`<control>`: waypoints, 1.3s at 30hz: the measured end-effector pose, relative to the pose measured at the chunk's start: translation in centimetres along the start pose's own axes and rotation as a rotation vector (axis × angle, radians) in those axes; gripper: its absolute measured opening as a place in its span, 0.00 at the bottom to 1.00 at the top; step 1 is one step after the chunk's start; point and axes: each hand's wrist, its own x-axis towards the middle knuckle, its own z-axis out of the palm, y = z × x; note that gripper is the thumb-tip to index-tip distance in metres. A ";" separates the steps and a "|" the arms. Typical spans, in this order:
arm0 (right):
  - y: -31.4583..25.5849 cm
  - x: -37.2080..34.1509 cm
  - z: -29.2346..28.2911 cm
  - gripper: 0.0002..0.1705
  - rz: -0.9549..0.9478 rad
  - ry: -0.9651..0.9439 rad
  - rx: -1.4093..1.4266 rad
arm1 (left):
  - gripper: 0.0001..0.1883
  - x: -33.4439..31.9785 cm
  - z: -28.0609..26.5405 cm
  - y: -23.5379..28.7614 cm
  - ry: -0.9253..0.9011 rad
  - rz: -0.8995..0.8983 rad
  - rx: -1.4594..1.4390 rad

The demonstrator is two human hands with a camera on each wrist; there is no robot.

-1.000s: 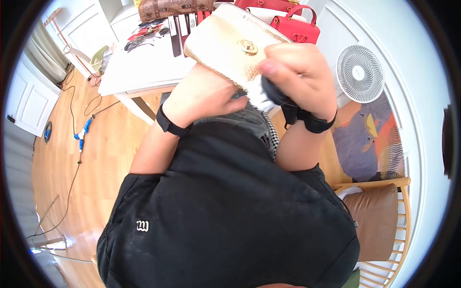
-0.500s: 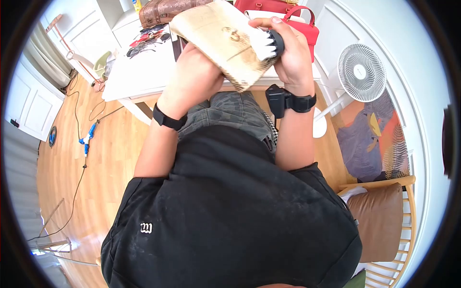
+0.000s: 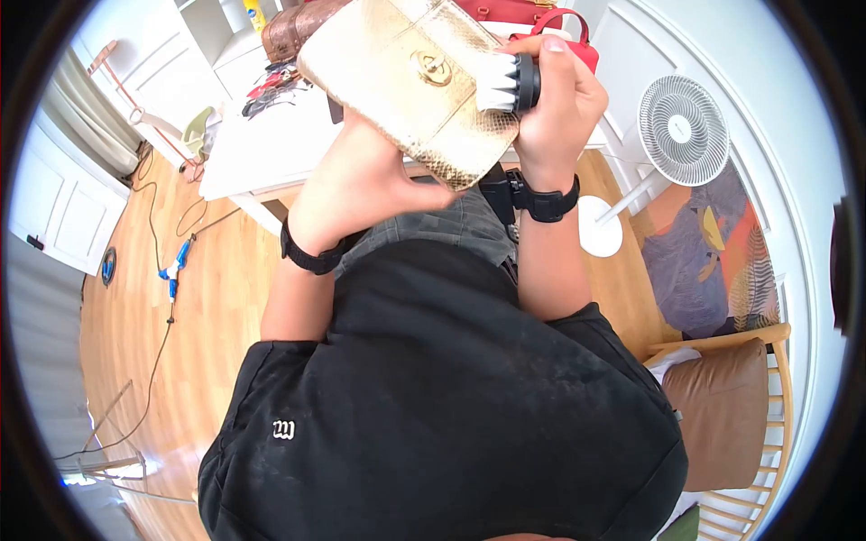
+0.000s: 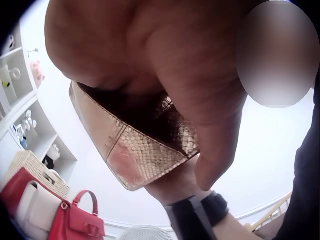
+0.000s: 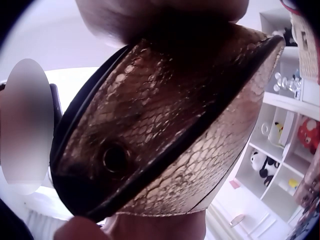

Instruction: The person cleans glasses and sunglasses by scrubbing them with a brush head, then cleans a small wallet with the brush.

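Note:
A gold snakeskin-textured clutch bag (image 3: 388, 77) with a round metal clasp is raised in front of the chest in the head view. My left hand (image 3: 361, 180) holds it from below, the thumb along the lower edge and the other fingers hidden behind it. In the left wrist view, this hand (image 4: 150, 45) reaches over the dark opening of the bag (image 4: 145, 155). My right hand (image 3: 564, 113) grips a round black brush (image 3: 525, 83), its white bristles against the bag's right front. The right wrist view shows the bag's side (image 5: 155, 125) with a round eyelet; the brush is hidden there.
Behind the bag, a white table (image 3: 262, 153) bears sunglasses (image 3: 271, 95), a brown case (image 3: 293, 32) and red handbags (image 3: 577, 45). A white standing fan (image 3: 683, 131) is to the right, near a wooden chair with a brown cushion (image 3: 717, 415). Cables (image 3: 171, 261) lie on the floor at left.
My right hand has brought the brush from the bag's lower right edge up onto its front. The bag has shifted left and tilted, and my left thumb has stretched out along it.

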 end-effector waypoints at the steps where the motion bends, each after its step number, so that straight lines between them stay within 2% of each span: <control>1: -0.3 0.1 -0.2 0.23 -0.110 -0.014 -0.114 | 0.41 0.1 -0.1 0.3 -0.004 0.011 0.001; 3: -0.7 0.3 -0.2 0.21 -0.165 0.005 -0.111 | 0.48 0.1 -0.1 1.0 -0.021 0.029 -0.045; 4: -0.7 0.5 -0.5 0.21 -0.155 -0.009 -0.155 | 0.48 0.0 0.2 0.8 -0.023 0.030 -0.046; 6: -0.7 0.6 -0.6 0.21 -0.146 -0.026 -0.195 | 0.40 -0.2 1.1 -0.1 0.084 -0.017 -0.580; 7: -0.6 0.6 -0.5 0.21 -0.180 -0.025 -0.222 | 0.40 -0.1 1.4 -0.2 0.087 -0.014 -0.576; 9: -0.1 0.6 -0.3 0.21 -0.220 -0.023 -0.244 | 0.41 0.2 2.2 -0.3 0.298 -0.242 -1.108; 11: 0.6 0.2 -0.1 0.23 -0.254 -0.008 -0.283 | 0.41 0.4 2.0 -0.2 0.330 -0.252 -1.222; 13: 0.8 -0.2 -0.2 0.23 -0.185 0.008 -0.282 | 0.40 0.4 1.3 -0.4 0.274 -0.341 -1.693; 14: 1.1 -0.3 -0.2 0.21 -0.174 0.025 -0.232 | 0.40 0.5 1.0 -0.3 0.281 -0.337 -1.693; 16: 1.3 -0.3 0.1 0.20 -0.159 0.035 -0.179 | 0.40 0.7 0.6 -0.2 0.245 -0.245 -1.937; 19: 1.1 -0.7 1.1 0.21 -0.222 0.037 -0.109 | 0.38 1.2 1.0 -1.3 0.320 -0.258 -2.043; 21: 0.9 -1.1 1.6 0.21 -0.148 0.031 0.011 | 0.37 1.5 1.6 -2.1 0.350 -0.271 -1.998; 23: 1.8 -1.1 1.6 0.20 -0.149 0.015 -0.006 | 0.37 1.6 2.4 -2.9 0.434 -0.299 -1.942; 24: 2.1 -1.0 1.5 0.20 -0.151 0.008 -0.023 | 0.38 1.2 2.6 -4.0 0.354 -0.213 -2.013; 25: 1.9 -0.9 1.4 0.20 -0.151 0.002 -0.025 | 0.38 1.2 2.3 -4.4 0.359 -0.209 -2.017; 27: 1.4 -0.7 0.6 0.20 0.028 -0.051 -0.174 | 0.40 0.8 2.0 -5.1 0.320 -0.196 -1.857; 28: 1.4 -0.5 0.4 0.20 0.031 -0.055 -0.177 | 0.38 0.8 1.5 -5.4 0.282 -0.171 -1.850; 29: 1.6 -0.1 0.1 0.19 -0.022 -0.086 -0.230 | 0.38 0.8 1.3 -5.6 0.287 -0.171 -1.854; 31: 2.0 0.8 -0.9 0.18 -0.074 -0.121 -0.284 | 0.36 0.9 0.7 -5.9 0.324 -0.336 -1.515; 33: 2.4 1.5 -2.1 0.17 -0.380 -0.233 -0.656 | 0.34 0.8 0.5 -6.4 0.299 -0.383 -1.500; 34: 2.1 1.3 -1.8 0.17 -0.379 -0.236 -0.656 | 0.35 0.8 0.5 -6.5 0.242 -0.416 -1.511; 36: 1.2 0.5 -0.7 0.14 -0.250 -0.177 -0.558 | 0.35 0.8 0.6 -6.2 0.180 -0.450 -1.522; 37: 1.5 0.3 -0.3 0.14 -0.248 -0.173 -0.561 | 0.38 0.8 1.0 -5.3 0.150 -0.471 -1.414; 39: 2.8 0.4 0.3 0.13 -0.519 -0.116 -0.497 | 0.43 0.8 1.5 -3.6 0.087 -0.506 -1.194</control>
